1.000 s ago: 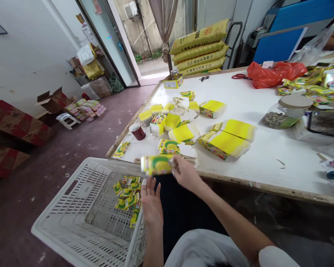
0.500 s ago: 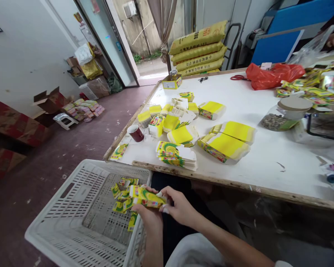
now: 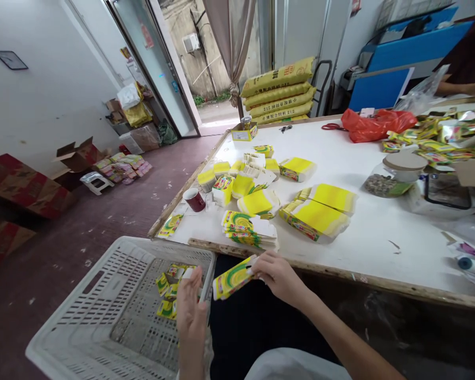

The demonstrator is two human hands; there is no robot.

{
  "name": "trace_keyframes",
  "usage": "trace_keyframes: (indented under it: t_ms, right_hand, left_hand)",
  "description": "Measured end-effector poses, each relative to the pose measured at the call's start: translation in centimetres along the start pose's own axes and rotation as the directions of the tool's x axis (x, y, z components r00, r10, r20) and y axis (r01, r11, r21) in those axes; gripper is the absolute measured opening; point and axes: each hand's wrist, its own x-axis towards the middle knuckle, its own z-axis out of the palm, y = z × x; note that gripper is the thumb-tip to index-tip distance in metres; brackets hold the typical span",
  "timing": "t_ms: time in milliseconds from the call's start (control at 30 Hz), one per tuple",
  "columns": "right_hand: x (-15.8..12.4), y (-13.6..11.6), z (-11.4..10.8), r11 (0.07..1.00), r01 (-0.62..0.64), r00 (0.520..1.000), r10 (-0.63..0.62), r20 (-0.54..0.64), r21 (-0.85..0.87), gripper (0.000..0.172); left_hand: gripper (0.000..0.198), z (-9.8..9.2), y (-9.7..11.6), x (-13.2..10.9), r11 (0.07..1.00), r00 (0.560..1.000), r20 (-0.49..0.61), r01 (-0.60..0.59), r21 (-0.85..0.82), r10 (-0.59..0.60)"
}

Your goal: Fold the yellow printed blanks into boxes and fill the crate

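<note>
My right hand [image 3: 275,274] pinches the end of a flat yellow-green carton [image 3: 235,277] over my lap, in front of the table edge. My left hand [image 3: 192,306] is raised over the near side of the white crate [image 3: 121,285], its fingers stretched out, holding nothing. Several small yellow boxes [image 3: 167,309] lie in the crate, some hidden behind my left hand. On the table just beyond my right hand is a stack of flat cartons [image 3: 249,229], with bundles of yellow cartons [image 3: 322,211] behind and to the right.
A dark red mug [image 3: 194,200] stands near the left edge of the table [image 3: 380,237]. Farther right are a lidded jar [image 3: 391,177], a red plastic bag [image 3: 376,125] and a heap of packets [image 3: 451,134]. Another person's arm [image 3: 459,88] shows at the far right.
My hands have moved apart. The folded carton they held together is gone from them; my right hand now holds a flat carton, and my left hand has opened over the crate. The view has tilted up slightly.
</note>
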Motion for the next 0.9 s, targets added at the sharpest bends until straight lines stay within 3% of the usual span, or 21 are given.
trace_keyframes:
  t_ms: [33, 100, 167, 233, 300, 333, 400, 467, 500, 567, 667, 767, 833, 900]
  right_hand:
    - [0.0, -0.5, -0.1, 0.997, 0.067, 0.995, -0.063, 0.079, -0.044, 0.024]
    - [-0.1, -1.7, 0.2, 0.981, 0.177, 0.968, -0.159, 0.195, -0.079, 0.022]
    - [-0.5, -2.5, 1.2, 0.979, 0.194, 0.970, -0.183, 0.160, -0.060, 0.022]
    - [-1.0, -2.6, 2.5, 0.998, 0.065, 0.997, -0.064, -0.041, 0.015, 0.032]
    - [-1.5, -2.3, 3.8, 0.970, -0.126, 0.957, 0.174, -0.233, 0.209, 0.053]
    - [-1.6, -2.1, 4.4, 0.915, -0.203, 0.923, 0.297, -0.243, 0.348, 0.059]
    - [-1.8, -1.8, 5.2, 0.716, -0.335, 0.875, 0.477, -0.080, 0.613, 0.060]
    - [-1.7, -1.8, 5.6, 0.489, -0.468, 0.825, 0.541, 0.165, 0.736, 0.059]
    - [-1.7, -1.9, 5.6, 0.413, -0.521, 0.797, 0.548, 0.253, 0.747, 0.062]
    - [-1.6, -1.9, 5.5, 0.347, -0.579, 0.764, 0.546, 0.343, 0.738, 0.072]
    - [-1.6, -1.4, 5.6, 0.327, -0.574, 0.776, 0.509, 0.372, 0.750, 0.083]
    - [-1.7, -0.8, 5.9, 0.353, -0.526, 0.812, 0.478, 0.334, 0.774, 0.088]
    - [-1.9, -0.8, 6.0, 0.465, -0.470, 0.858, 0.441, 0.264, 0.751, 0.085]
    - [-2.0, -1.4, 5.6, 0.651, -0.406, 0.909, 0.359, 0.212, 0.641, 0.079]
  left_hand:
    - [0.084, -0.3, 0.3, 0.0, 0.995, 0.995, 0.100, 0.004, 0.100, -0.014]
    - [0.096, 0.0, 0.3, -0.2, 0.958, 0.944, 0.305, 0.034, 0.284, -0.123]
    - [0.085, 1.1, -0.3, -0.9, 0.922, 0.886, 0.401, 0.072, 0.379, -0.234]
    - [0.069, 2.3, -1.2, -1.7, 0.905, 0.895, 0.363, 0.093, 0.416, -0.259]
    - [0.064, 3.2, -2.3, -2.6, 0.890, 0.948, 0.248, 0.070, 0.450, -0.200]
    - [0.066, 3.4, -2.9, -2.9, 0.878, 0.966, 0.201, 0.049, 0.476, -0.163]
    - [0.072, 3.3, -3.9, -3.5, 0.856, 0.980, 0.172, -0.001, 0.517, -0.102]
    - [0.077, 3.0, -4.7, -3.9, 0.842, 0.977, 0.204, -0.058, 0.537, -0.063]
    - [0.079, 2.8, -5.0, -4.0, 0.837, 0.972, 0.229, -0.082, 0.541, -0.053]
    - [0.081, 2.6, -5.4, -4.2, 0.834, 0.961, 0.273, -0.112, 0.540, -0.048]
    - [0.073, 3.0, -4.9, -4.1, 0.843, 0.947, 0.315, -0.115, 0.526, -0.067]
    - [0.053, 3.9, -3.7, -3.9, 0.876, 0.945, 0.325, -0.114, 0.469, -0.051]
    - [0.045, 4.3, -3.1, -3.8, 0.891, 0.945, 0.320, -0.091, 0.444, -0.063]
    - [0.048, 4.3, -3.1, -3.6, 0.910, 0.941, 0.318, -0.027, 0.413, -0.116]
